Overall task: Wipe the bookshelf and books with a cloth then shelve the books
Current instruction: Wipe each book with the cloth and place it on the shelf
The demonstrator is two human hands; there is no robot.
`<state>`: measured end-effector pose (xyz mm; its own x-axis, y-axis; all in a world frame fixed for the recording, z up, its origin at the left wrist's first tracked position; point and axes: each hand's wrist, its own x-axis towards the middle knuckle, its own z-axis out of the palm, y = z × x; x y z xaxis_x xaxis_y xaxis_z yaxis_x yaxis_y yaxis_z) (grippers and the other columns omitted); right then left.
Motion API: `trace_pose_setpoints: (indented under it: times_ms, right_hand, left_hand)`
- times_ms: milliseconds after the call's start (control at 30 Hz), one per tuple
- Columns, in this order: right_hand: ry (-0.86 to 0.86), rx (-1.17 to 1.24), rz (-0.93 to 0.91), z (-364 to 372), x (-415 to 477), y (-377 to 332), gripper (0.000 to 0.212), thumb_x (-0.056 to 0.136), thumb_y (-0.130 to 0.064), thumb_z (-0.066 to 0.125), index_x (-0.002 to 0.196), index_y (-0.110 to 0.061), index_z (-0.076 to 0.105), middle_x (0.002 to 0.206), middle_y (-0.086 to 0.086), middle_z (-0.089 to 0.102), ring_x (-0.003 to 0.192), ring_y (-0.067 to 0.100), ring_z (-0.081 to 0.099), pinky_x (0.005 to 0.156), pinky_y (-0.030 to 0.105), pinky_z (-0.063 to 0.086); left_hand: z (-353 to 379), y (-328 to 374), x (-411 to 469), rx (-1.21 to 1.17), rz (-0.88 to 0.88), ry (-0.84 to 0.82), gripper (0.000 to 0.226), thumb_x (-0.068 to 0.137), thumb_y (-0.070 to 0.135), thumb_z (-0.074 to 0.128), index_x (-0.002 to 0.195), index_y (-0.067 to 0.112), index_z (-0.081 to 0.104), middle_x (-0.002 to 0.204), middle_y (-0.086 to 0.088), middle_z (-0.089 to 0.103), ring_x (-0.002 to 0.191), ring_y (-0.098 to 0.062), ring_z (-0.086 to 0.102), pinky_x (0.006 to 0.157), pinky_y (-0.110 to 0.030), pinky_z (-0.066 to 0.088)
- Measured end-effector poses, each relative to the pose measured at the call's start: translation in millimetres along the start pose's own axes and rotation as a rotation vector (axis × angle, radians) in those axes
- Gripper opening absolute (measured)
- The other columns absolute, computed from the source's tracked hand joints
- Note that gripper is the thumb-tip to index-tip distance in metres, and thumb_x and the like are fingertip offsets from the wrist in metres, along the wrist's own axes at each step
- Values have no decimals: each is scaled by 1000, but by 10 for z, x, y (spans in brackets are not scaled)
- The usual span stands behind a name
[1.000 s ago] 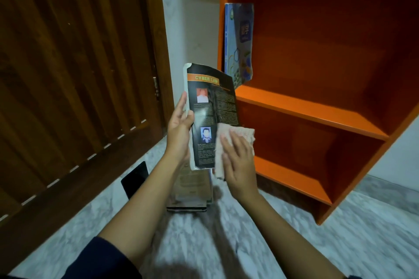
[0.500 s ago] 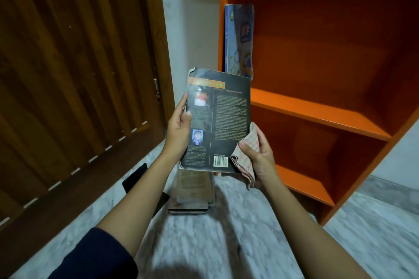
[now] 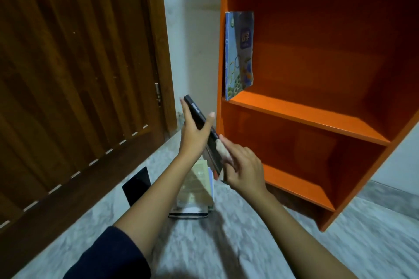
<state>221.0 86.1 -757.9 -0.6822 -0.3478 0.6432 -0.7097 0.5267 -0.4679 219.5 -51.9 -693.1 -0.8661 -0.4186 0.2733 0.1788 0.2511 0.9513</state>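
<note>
A pale marbled floor (image 3: 260, 244) is stretching between a dark wooden door (image 3: 74, 75) on the left and an orange bookshelf (image 3: 306, 115) on the right, where a blue book (image 3: 239, 56) is standing upright at the left end of the middle shelf, leaning against the side wall. In front of the shelf's left edge, the person is holding a dark book (image 3: 195, 108) up in the air, tilted and turned edge-on to the camera, so it is sitting between both hands. The left hand (image 3: 195, 131) is gripping it from the left, fingers lying along one cover and the thumb hooked over the other. The right hand (image 3: 244, 165) is holding a bunched pale cloth (image 3: 221, 148) and pressing it against the book's right-facing cover, lower down than the left hand. Below them, a stack of books (image 3: 195, 190) is lying on the floor, with a flat black object (image 3: 137, 184) just beside it.
</note>
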Motion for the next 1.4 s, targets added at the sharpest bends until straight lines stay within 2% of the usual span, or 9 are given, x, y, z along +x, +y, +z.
trace_pose_setpoints:
  times_ms: [167,333,433,500,633,767,933,1200,1400]
  right_hand:
    - [-22,-33,-102,74,-94,-73,62,73,-16,50,134,-26,51,106,-1,67,83,14,51,64,20,32]
    - [106,136,0,225,-185,-107,51,83,-31,54,133,-22,50,65,-5,58,58,7,42,52,18,29]
    - [173,440,228,132,-49,-139,48,91,-30,57,137,-31,40,113,-10,65,101,-3,58,83,11,45]
    - [265,549,340,54,100,-191,51,96,-27,51,143,-27,31,144,-7,41,133,3,37,108,24,35]
    - [223,388,243,100,424,-348,55,99,-38,35,148,-20,21,151,-9,24,143,10,19,117,24,12]
    - [174,100,42,81,726,-307,50,99,-39,23,147,-23,26,155,2,25,145,16,15,114,14,-1]
    - [137,107,-123,-112,1037,-106,48,99,-37,27,145,-24,26,153,0,28,143,14,19,116,25,8]
    - [362,669,657,107,767,201,44,96,-43,41,138,-30,45,140,-3,48,126,16,47,105,48,40]
    - [315,488,289,25,829,-94,41,102,-23,34,143,-25,32,151,-1,35,139,11,28,114,42,28]
  left_hand:
    - [-98,-116,14,-69,2,143,60,102,22,36,150,17,2,128,-11,52,104,-19,60,72,-15,50]
    - [-212,-33,52,-169,69,220,40,102,16,34,142,11,30,126,-9,55,111,-19,59,85,-21,53]
    - [-279,32,30,-249,84,135,39,102,18,35,141,18,31,126,-8,56,105,-16,62,81,-21,55]
    - [-262,68,-27,-294,73,68,42,101,17,36,143,20,28,130,-10,54,105,-16,62,79,-20,55]
    - [-109,123,-171,-279,115,-49,48,100,16,37,146,21,24,146,3,37,131,-13,43,93,-13,46]
    - [-96,153,-157,-344,94,-123,46,99,20,41,143,29,30,150,-1,36,135,-16,39,111,-43,35]
    - [-140,258,-133,-440,105,-131,40,98,23,45,135,34,37,145,-7,42,127,-22,49,104,-44,44]
    - [2,319,-110,-522,158,-221,39,100,12,36,133,32,33,135,-8,49,109,-17,59,76,-21,55]
    - [58,271,-21,-556,109,-236,38,100,13,38,132,32,35,132,-14,52,103,-18,62,79,-25,55]
